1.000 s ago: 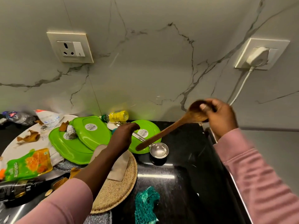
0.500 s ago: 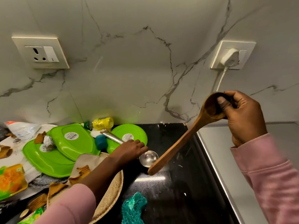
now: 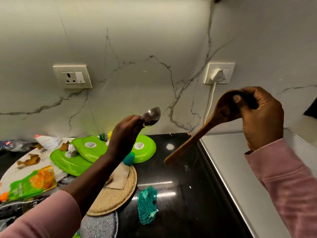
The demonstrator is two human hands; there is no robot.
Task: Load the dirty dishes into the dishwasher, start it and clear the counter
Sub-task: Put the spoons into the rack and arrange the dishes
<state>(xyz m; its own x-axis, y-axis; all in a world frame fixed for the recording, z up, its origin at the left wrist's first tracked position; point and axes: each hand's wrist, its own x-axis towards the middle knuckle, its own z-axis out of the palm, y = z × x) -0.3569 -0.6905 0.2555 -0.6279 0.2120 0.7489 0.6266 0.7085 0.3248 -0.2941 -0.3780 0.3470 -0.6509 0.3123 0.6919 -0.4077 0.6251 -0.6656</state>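
My left hand (image 3: pixel 123 136) grips a metal spoon (image 3: pixel 151 116) by its handle and holds it up above the counter, bowl pointing up and right. Its teal handle end (image 3: pixel 129 158) shows below my wrist. My right hand (image 3: pixel 260 117) grips a wooden spoon (image 3: pixel 197 136) by its bowl, thumb pressed inside, with the handle slanting down to the left over the black counter (image 3: pixel 180 177). Three bright green plates (image 3: pixel 75 160) lie overturned on the counter behind my left arm.
A woven round mat (image 3: pixel 118 194) with a paper piece lies under my left arm. A teal net scrubber (image 3: pixel 147 205) sits on the counter. Wrappers, foil and scraps crowd the left. A grey steel surface (image 3: pixel 240 169) adjoins on the right. Two wall sockets, the right one (image 3: pixel 218 73) plugged.
My left hand has lifted the metal spoon off the counter into the air. My right hand still holds the wooden spoon and has shifted slightly right; the view has tilted upward.
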